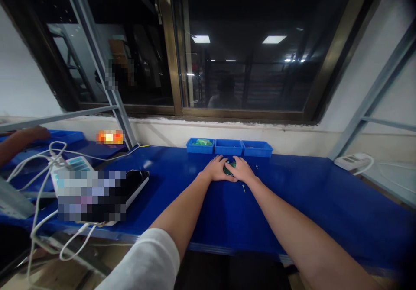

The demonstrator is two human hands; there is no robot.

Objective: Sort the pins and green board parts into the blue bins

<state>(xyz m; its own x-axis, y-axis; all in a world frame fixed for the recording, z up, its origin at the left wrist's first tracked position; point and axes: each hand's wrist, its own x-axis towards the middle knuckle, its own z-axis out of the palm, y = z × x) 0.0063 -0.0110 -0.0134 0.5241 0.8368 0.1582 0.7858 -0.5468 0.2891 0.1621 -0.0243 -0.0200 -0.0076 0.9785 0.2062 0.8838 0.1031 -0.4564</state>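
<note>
Both of my hands meet over the blue table, below the row of bins. Between them is a small green piece that looks like a circuit board [230, 169], partly covered by my fingers. My left hand [217, 169] curls around its left side, with the thumb along the near edge. From the right, my right hand [244, 170] grips the same piece, fingers bent over it. A small pale screw-like part [243, 188] lies on the table just nearer than my right hand. Another tiny part [256, 167] rests to the right.
Three blue bins stand along the back edge: the left bin [191, 149] holds green pieces, beside the middle bin [228, 152] and right bin [257, 154]. A dark phone-like device [136, 182] with white cables lies left. A power strip [352, 162] sits right. Another person's hand [37, 133] is far left.
</note>
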